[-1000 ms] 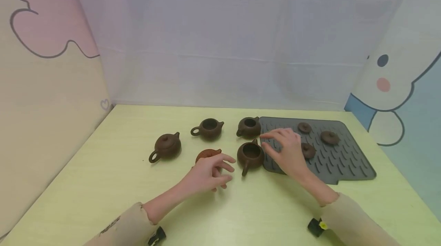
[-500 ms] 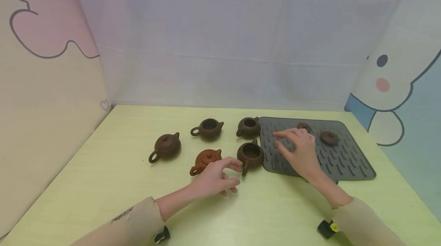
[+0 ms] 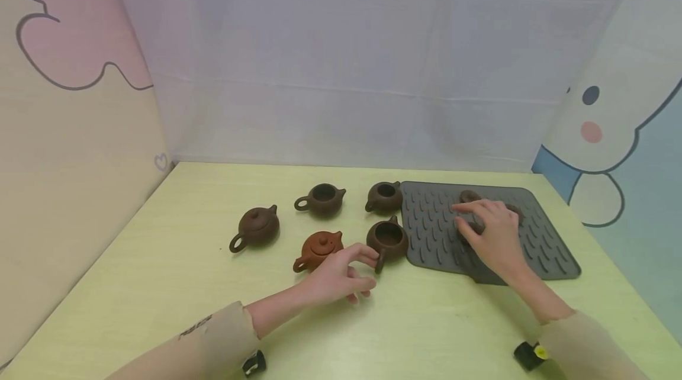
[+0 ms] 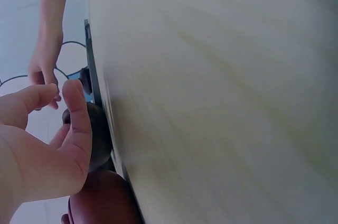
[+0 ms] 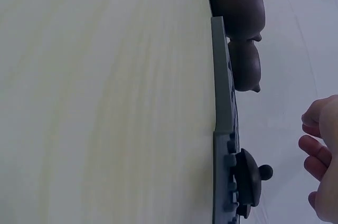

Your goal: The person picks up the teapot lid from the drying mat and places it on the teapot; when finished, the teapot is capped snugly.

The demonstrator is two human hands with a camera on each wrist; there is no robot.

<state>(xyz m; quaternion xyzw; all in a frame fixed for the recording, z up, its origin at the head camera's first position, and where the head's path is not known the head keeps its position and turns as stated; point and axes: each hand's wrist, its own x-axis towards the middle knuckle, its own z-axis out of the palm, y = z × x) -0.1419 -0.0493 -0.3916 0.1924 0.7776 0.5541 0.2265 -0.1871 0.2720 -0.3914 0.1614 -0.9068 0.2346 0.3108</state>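
In the head view my left hand [image 3: 341, 276], fingers loosely bent and holding nothing, is beside the handle of a lidless dark brown teapot [image 3: 388, 239]; whether a fingertip touches it I cannot tell. Partly behind that hand sits a reddish-brown lidded teapot [image 3: 321, 245]. My right hand [image 3: 492, 241] hovers over the grey ridged mat [image 3: 431, 238], thumb and fingers apart. Near it lie dark teapot lids: one [image 3: 470, 196] behind the fingers, another [image 3: 515, 212] partly covered, a third [image 3: 474, 228] between thumb and fingers from above. The right wrist view shows a knobbed lid [image 5: 248, 179] apart from the hand.
Two more lidless dark teapots, one with its handle to the left [image 3: 325, 199] and one at the mat's edge [image 3: 385, 197], stand farther back. A lidded dark teapot [image 3: 257, 227] is at the left. A white sheet [image 3: 341, 72] hangs behind the table.
My right hand has moved right, from beside the lidless teapot to over the lids on the mat. My left hand has shifted right, toward that teapot's handle, uncovering more of the reddish teapot.
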